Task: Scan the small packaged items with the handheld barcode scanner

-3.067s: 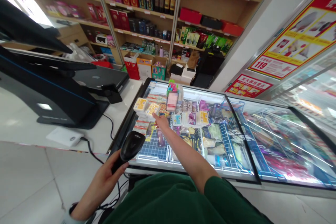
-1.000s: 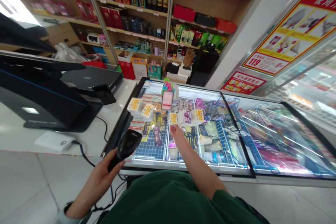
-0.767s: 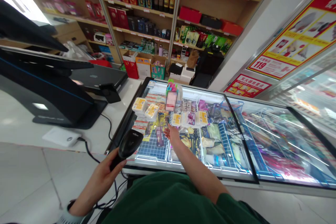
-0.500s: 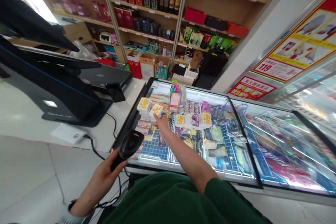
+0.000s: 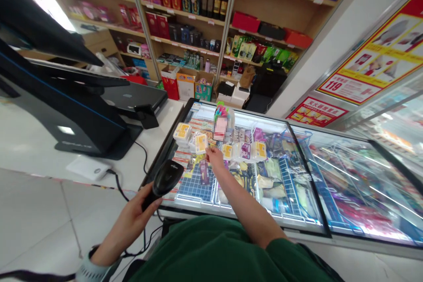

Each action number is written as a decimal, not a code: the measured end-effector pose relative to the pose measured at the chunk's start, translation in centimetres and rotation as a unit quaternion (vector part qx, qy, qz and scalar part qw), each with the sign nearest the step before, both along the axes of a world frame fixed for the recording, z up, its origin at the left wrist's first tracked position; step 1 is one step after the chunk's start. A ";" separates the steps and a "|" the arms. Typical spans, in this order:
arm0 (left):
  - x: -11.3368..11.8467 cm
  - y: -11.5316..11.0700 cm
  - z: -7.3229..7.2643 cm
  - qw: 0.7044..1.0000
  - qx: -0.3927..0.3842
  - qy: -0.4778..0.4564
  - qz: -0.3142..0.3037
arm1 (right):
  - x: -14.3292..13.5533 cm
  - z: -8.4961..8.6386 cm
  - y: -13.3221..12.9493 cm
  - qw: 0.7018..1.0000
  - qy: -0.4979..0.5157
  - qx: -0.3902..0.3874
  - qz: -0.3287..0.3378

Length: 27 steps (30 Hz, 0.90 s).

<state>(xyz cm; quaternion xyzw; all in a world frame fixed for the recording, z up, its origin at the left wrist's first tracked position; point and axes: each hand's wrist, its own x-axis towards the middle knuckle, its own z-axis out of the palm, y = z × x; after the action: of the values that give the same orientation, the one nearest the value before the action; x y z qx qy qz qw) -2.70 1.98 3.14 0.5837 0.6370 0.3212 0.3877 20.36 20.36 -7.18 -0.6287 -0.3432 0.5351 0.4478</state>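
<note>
Right hand [image 5: 216, 158] pinches a likely light, slick tub [image 5: 200, 143], best held by opposite edges; left hand [image 5: 136, 211] grips a scanner [image 5: 168, 177].

Black scanner [image 5: 168, 178], yellow and white pack [image 5: 201, 144] — purple and white label [image 5: 245, 150], dark green shirt [image 5: 205, 251], pale grey watch strap [image 5: 93, 269]

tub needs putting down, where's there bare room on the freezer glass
Bare glass between scanner and right forearm; also right of the tub row, up to the black divider. Crowded: around the tub stack, colourful container and right hand.
</note>
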 end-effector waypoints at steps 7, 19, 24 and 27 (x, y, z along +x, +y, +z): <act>3.5 2.1 1.5 0.992 0.024 0.026 -0.120 | 6.3 2.3 -5.2 0.993 -0.074 0.074 0.059; 7.3 3.8 1.2 0.979 0.021 0.039 -0.197 | 9.7 4.2 -9.0 0.996 -0.041 0.076 0.018; 7.9 4.1 0.9 0.980 0.011 0.029 -0.198 | 10.3 4.3 -9.2 0.998 -0.024 0.055 0.011; 8.2 4.0 1.0 0.980 0.005 0.030 -0.195 | 10.2 3.2 -9.0 0.999 0.034 0.006 -0.014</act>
<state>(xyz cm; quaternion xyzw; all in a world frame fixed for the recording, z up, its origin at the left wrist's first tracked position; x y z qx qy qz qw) 5.47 6.02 4.18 0.7081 0.5206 0.2245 0.4210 30.52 11.39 -3.95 -0.6121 -0.3218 0.5479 0.4708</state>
